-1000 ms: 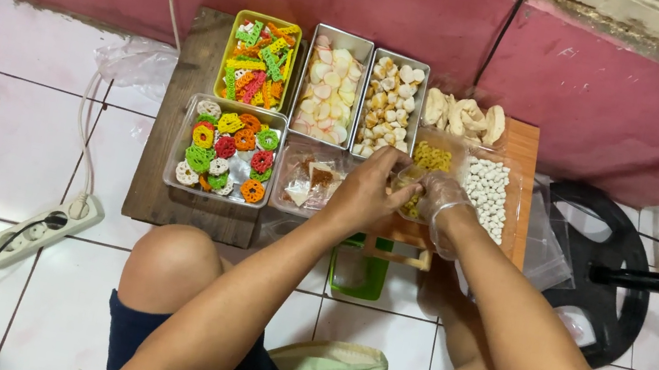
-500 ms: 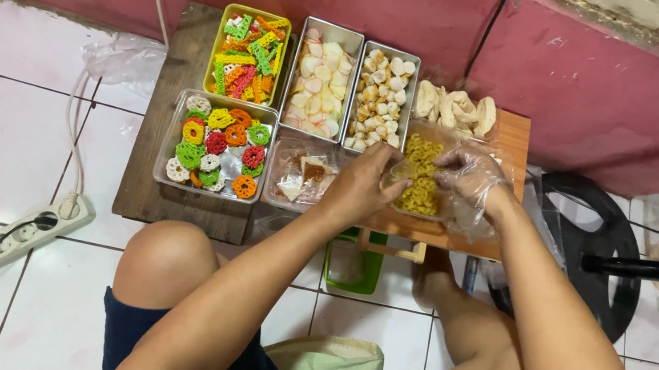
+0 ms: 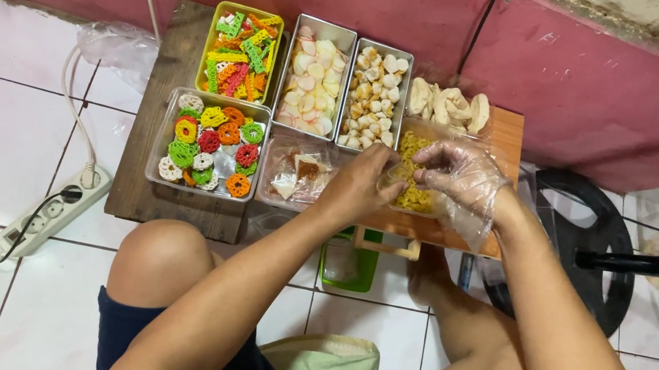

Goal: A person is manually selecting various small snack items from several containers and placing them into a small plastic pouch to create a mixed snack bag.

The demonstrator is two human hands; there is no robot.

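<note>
**Both hands on a small bag at the yellow-cracker tray**

Left hand point(image 3: 363, 184) bare, fingers pinched on the edge of a small clear plastic bag point(image 3: 400, 176). Right hand point(image 3: 460, 175) in a thin clear plastic glove, fingers curled over the same bag from the other side; can't tell if it grips the bag or holds crackers. The bag sits just above the clear tray of yellow curly crackers point(image 3: 415, 173), which is the landmark here.

Left of that tray: clear tub of small sachets point(image 3: 298, 174), then clear tub of coloured ring crackers point(image 3: 208, 144). Behind it: metal tin of round beige crackers point(image 3: 375, 97), metal tin of pink-white chips point(image 3: 310, 77), yellow tray of coloured stick crackers point(image 3: 240, 52). Behind-right: pale curved crackers point(image 3: 449, 104). Below it: green plastic container point(image 3: 352, 263) on the tiled floor. Far left: white power strip point(image 3: 52, 210).
</note>
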